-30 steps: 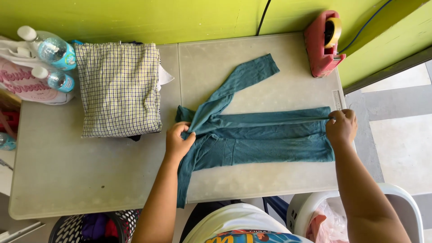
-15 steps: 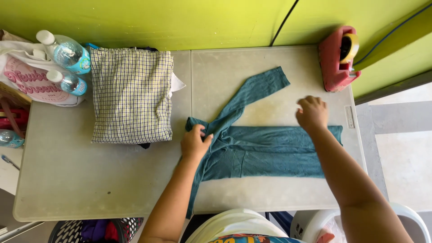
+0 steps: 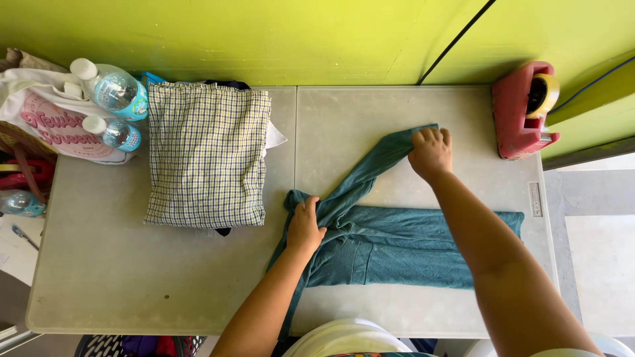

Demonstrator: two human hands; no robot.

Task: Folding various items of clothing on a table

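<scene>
A teal long-sleeved shirt (image 3: 403, 248) lies folded lengthwise on a grey folding table (image 3: 119, 277). One sleeve stretches diagonally up toward the wall, and the other hangs over the table's front edge. My left hand (image 3: 305, 225) presses down on the shirt's shoulder near the collar. My right hand (image 3: 431, 151) grips the cuff end of the raised sleeve, fingers curled over the cloth.
A folded checked shirt (image 3: 206, 155) sits on a small stack at the table's left. Two water bottles (image 3: 112, 92) and a white bag (image 3: 49, 122) lie at the far left. A red tape dispenser (image 3: 522, 109) stands at the back right corner, against the yellow-green wall.
My right hand left the shirt's right hem, moved left and up, and took hold of the raised sleeve's end. My left hand stayed on the shoulder.
</scene>
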